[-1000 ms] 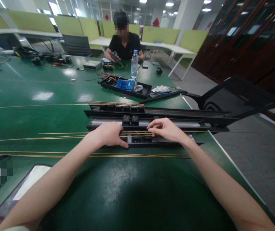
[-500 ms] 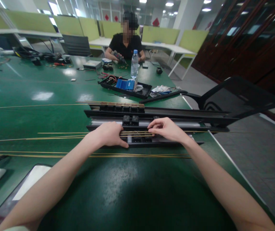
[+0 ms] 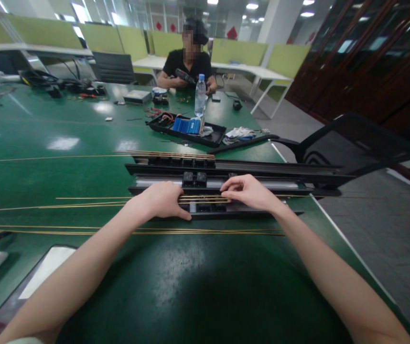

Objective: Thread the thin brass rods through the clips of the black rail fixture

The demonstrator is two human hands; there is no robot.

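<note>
My left hand (image 3: 164, 200) lies over the left part of the nearest black rail (image 3: 241, 215), its thumb at the rail's near edge and its other fingers curled out of sight. Thin brass rods (image 3: 205, 198) run lengthwise along this rail, passing under that hand. At their right part, my right hand (image 3: 244, 191) is closed in a pinch on a rod. Black blocks (image 3: 210, 208) sit in the rail between the hands. Just behind, a second rail holds two black blocks (image 3: 195, 179), and farther rails carry more blocks and rods.
More brass rods (image 3: 176, 231) lie on the green table (image 3: 119, 282) nearer to me. Beyond the rails are a black tray (image 3: 208, 139), a water bottle (image 3: 200, 95) and gloves (image 3: 240, 134). A person (image 3: 188, 64) sits opposite with a power tool. A mesh chair (image 3: 362, 138) stands right.
The person opposite has raised and turned the power tool. My hands and the rods look unmoved.
</note>
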